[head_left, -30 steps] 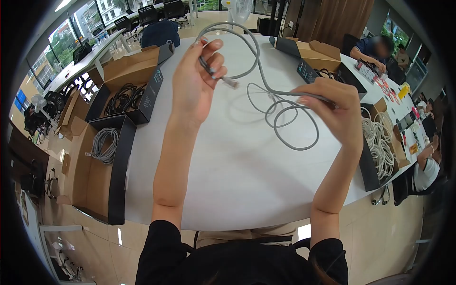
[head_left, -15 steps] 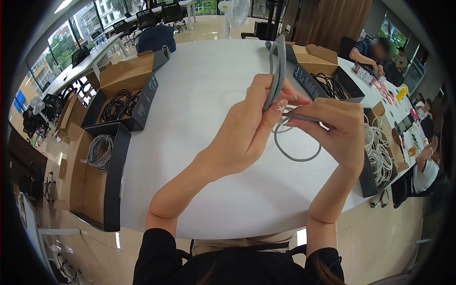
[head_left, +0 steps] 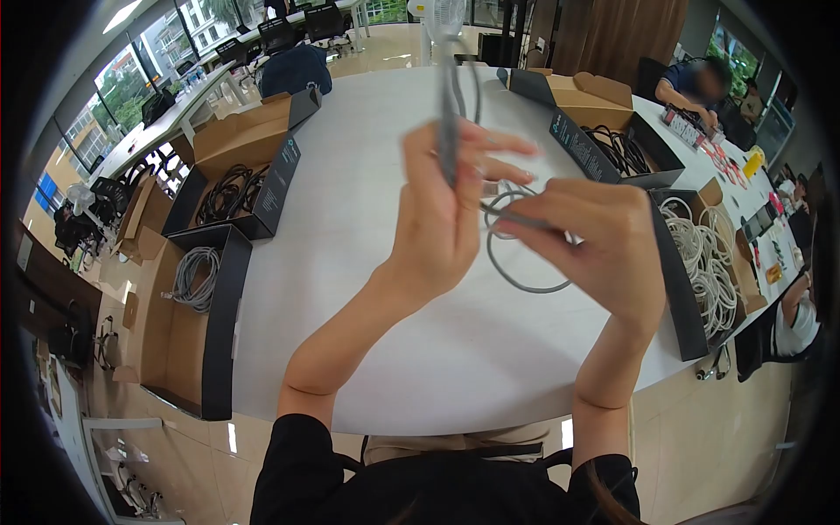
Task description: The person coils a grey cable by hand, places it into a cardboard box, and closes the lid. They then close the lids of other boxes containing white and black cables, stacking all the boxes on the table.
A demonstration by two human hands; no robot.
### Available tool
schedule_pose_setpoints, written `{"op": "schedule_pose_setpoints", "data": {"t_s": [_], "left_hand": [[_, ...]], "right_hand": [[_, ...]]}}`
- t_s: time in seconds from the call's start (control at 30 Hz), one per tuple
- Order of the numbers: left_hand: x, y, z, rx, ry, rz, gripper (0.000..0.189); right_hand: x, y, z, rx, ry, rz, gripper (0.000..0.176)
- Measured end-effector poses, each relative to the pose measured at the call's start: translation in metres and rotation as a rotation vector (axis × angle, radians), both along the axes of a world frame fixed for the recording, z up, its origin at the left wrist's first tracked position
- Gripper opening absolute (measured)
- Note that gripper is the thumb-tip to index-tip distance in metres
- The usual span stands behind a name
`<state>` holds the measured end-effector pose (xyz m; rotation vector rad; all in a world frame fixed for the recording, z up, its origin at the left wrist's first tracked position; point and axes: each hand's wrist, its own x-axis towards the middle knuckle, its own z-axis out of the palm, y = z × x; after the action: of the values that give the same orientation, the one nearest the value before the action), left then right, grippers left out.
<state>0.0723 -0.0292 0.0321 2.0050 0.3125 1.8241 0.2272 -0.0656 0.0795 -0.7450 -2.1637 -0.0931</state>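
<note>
A grey cable [head_left: 528, 289] is held between both hands above the white table [head_left: 394, 367]. My left hand [head_left: 442, 210] grips a gathered loop of it between thumb and palm; the loop rises above the fingers, and the fingertips are smeared by motion. My right hand [head_left: 604, 236] pinches another stretch of the same cable between thumb and fingers, to the right of the left hand. A loose loop hangs below and between the two hands, over the table. The cable's ends cannot be made out.
At left stand a box with black cables [head_left: 232, 194] and a box with a grey cable coil [head_left: 194, 278]. At right are a box with black cables [head_left: 617, 150] and one with white cables [head_left: 704, 262]. A co-worker [head_left: 696, 87] sits at the far right.
My left hand has moved left with the cable loop, and its fingers have spread more. My right hand has shifted slightly left, still pinching the cable. The view has shifted a little.
</note>
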Motion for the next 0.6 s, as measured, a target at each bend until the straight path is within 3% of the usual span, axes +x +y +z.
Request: {"op": "schedule_pose_setpoints", "data": {"t_s": [0.03,0.07,0.17,0.2,0.3,0.37,0.4,0.5,0.6], "left_hand": [[0.001,0.001,-0.002,0.074,0.080,0.043,0.017],[0.000,-0.004,-0.002,0.119,0.194,0.260,0.016],[0.000,-0.015,0.003,-0.133,0.354,0.147,0.014],[-0.003,-0.020,0.010,-0.282,0.352,-0.013,0.017],[-0.014,-0.018,0.010,-0.163,0.517,-0.181,0.042],[-0.013,-0.025,0.019,-0.339,0.435,-0.295,0.046],[-0.012,-0.028,0.022,-0.428,0.393,-0.352,0.048],[-0.028,-0.029,0.023,-0.492,0.304,-0.557,0.034],[-0.035,-0.035,0.029,-0.544,0.186,-0.713,0.029]], "right_hand": [[0.001,0.000,0.001,0.028,0.038,-0.013,0.013],[0.003,0.001,0.001,0.039,0.064,-0.010,0.015],[0.010,0.001,0.005,0.000,0.162,-0.003,0.022],[0.012,-0.001,0.009,-0.060,0.210,0.001,0.025],[0.022,0.005,0.010,-0.198,0.343,0.063,0.049],[0.020,0.010,0.008,-0.267,0.530,0.216,0.055],[0.019,0.005,0.011,-0.321,0.465,0.110,0.057],[0.008,0.015,0.015,0.191,0.279,0.121,0.060],[0.000,0.027,0.003,0.209,0.221,0.143,0.068]]}}
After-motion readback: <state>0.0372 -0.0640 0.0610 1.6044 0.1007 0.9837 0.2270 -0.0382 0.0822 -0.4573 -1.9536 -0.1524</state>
